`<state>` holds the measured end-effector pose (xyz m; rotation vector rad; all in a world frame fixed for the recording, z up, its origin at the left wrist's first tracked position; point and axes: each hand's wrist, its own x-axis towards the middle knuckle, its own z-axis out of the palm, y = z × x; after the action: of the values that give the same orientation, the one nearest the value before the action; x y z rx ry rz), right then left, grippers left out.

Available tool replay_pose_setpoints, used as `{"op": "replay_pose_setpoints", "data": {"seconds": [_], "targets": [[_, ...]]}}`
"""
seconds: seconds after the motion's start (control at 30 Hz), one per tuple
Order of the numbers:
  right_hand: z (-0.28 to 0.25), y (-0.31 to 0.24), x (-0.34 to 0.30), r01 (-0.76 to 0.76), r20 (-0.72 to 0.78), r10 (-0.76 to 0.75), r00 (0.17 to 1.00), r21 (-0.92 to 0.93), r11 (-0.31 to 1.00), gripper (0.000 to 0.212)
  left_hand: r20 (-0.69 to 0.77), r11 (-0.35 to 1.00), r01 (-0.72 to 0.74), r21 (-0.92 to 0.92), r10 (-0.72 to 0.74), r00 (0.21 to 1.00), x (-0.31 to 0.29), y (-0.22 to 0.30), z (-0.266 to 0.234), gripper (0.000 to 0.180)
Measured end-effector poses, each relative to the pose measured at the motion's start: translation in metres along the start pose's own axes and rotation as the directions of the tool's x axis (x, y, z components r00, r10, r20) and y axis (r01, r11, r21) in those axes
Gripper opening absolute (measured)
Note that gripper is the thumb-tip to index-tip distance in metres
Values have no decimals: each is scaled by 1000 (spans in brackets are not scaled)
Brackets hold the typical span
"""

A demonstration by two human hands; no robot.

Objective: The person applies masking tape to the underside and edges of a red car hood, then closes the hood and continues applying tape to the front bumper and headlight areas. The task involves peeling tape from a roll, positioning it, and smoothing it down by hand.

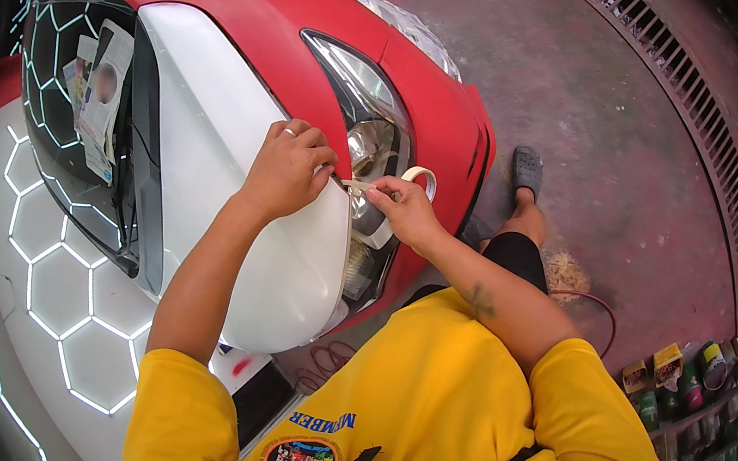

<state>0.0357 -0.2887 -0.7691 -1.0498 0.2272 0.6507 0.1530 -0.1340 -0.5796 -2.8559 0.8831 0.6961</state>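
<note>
A white hood (217, 108) sits on a red car in front of me, beside a clear headlight (368, 128). My left hand (291, 169) rests on the hood's front edge, its fingers curled and pressed together; what lies under its fingertips is hidden. Between thumb and fingers, my right hand (404, 212) pinches a strip of pale masking tape (357, 185) over the headlight. That strip reaches toward the hood edge by my left fingertips. The tape roll (430, 181) shows just behind the right hand.
Red bumper (455, 139) curves round on the right. Newspaper (105, 98) lies on the windshield. A floor grate (694, 96) arcs along the far right, and a rack of cans and bottles (693, 385) stands at lower right. A red hose (597, 303) runs over the floor.
</note>
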Motion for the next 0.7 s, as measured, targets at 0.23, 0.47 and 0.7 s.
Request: {"op": "replay_pose_setpoints", "data": {"seconds": [0.23, 0.47, 0.7], "targets": [[18, 15, 5, 58, -38, -60, 997, -40, 998, 23, 89, 994, -47, 101, 38, 995, -3, 4, 6, 13], [28, 14, 5, -20, -110, 24, 994, 42, 999, 20, 44, 988, -80, 129, 75, 996, -12, 1, 20, 15], [32, 9, 0, 36, -153, -78, 985, -256, 966, 22, 15, 987, -67, 143, 66, 998, -14, 4, 28, 16]]}}
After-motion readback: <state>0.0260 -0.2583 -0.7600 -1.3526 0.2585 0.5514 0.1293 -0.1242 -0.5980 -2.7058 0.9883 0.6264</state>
